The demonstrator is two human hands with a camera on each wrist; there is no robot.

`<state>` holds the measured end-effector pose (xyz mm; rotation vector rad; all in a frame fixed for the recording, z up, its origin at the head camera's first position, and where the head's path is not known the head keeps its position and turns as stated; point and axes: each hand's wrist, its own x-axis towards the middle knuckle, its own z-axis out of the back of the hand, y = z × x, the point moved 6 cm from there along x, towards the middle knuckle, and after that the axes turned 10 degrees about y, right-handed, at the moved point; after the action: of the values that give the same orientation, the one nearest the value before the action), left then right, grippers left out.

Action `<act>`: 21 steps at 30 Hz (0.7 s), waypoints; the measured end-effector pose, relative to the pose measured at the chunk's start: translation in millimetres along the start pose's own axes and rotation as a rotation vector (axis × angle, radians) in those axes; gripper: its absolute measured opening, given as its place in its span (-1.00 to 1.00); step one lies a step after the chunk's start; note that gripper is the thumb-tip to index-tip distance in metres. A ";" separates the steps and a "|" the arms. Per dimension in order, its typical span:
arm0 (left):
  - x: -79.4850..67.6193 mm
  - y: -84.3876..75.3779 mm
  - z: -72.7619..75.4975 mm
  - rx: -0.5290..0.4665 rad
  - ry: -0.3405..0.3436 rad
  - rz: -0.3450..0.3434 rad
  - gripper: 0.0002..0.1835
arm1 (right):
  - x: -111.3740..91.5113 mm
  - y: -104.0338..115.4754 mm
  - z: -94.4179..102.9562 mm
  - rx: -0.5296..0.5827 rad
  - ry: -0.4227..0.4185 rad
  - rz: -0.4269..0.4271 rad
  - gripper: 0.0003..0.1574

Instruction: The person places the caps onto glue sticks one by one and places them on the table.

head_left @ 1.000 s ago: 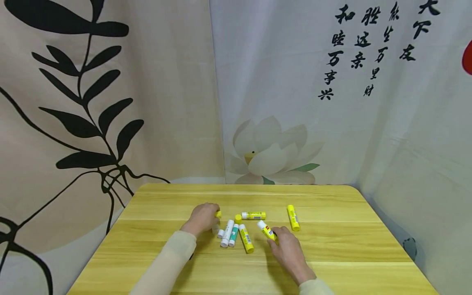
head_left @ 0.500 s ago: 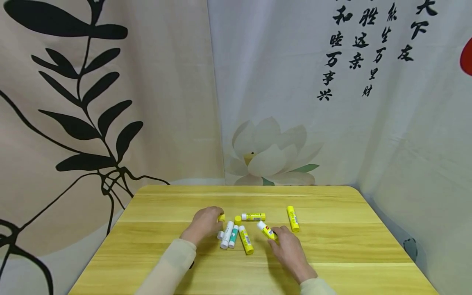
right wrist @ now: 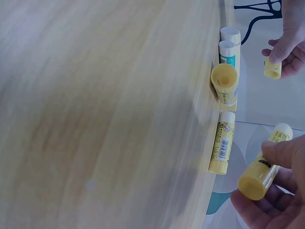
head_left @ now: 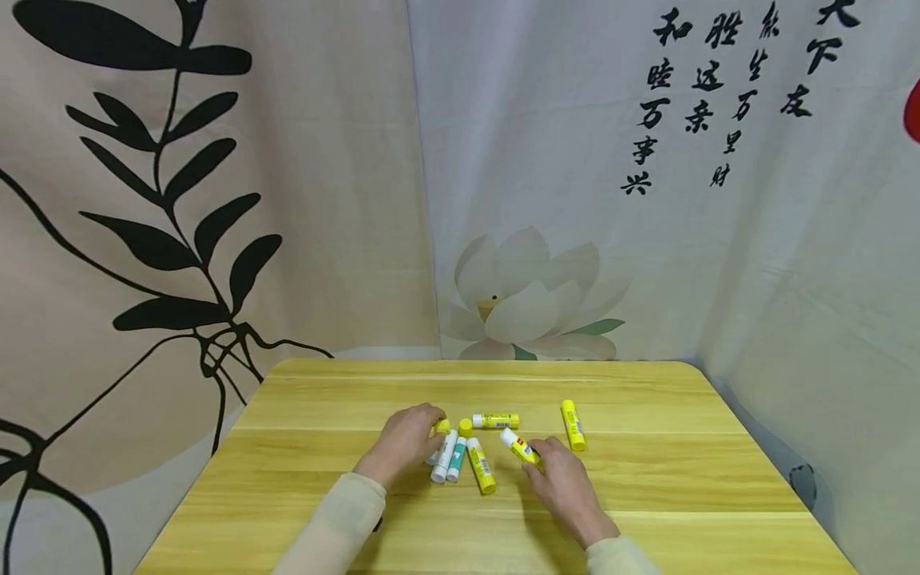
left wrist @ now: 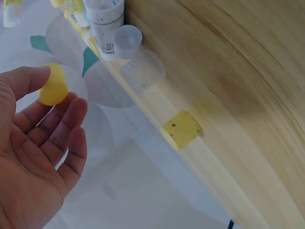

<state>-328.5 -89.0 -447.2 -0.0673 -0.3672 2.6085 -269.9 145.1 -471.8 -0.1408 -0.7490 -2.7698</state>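
My left hand [head_left: 404, 439] pinches a small yellow cap [left wrist: 54, 86] between thumb and fingers, above the left end of a group of glue sticks. My right hand [head_left: 564, 483] grips a yellow glue stick [head_left: 519, 447], its white end pointing up and left. Between the hands lie a white glue stick [head_left: 444, 457], a white-and-green glue stick [head_left: 456, 459] and a yellow glue stick [head_left: 481, 466], side by side. Another yellow cap [head_left: 465, 428] sits just behind them. In the left wrist view, a further yellow cap [left wrist: 182, 130] and a translucent cap [left wrist: 143, 71] rest on the wood.
One yellow glue stick [head_left: 496, 421] lies crosswise behind the group. Another yellow glue stick [head_left: 573, 425] lies apart, beyond the right hand. The wooden table [head_left: 690, 511] has printed curtains [head_left: 345, 200] behind it and along its sides.
My left hand has moved slightly to the right with the yellow cap, closer to the white glue stick. The right hand and its glue stick stay nearly still.
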 end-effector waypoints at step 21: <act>-8.3 -27.0 -3.2 0.012 -0.037 -0.157 -0.62 | 1.4 6.7 3.2 -0.017 0.006 0.071 -0.58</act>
<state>-308.1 -69.7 -443.1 0.0129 -0.3550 2.4596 -269.3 140.8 -465.6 -0.1597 -0.7047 -2.7092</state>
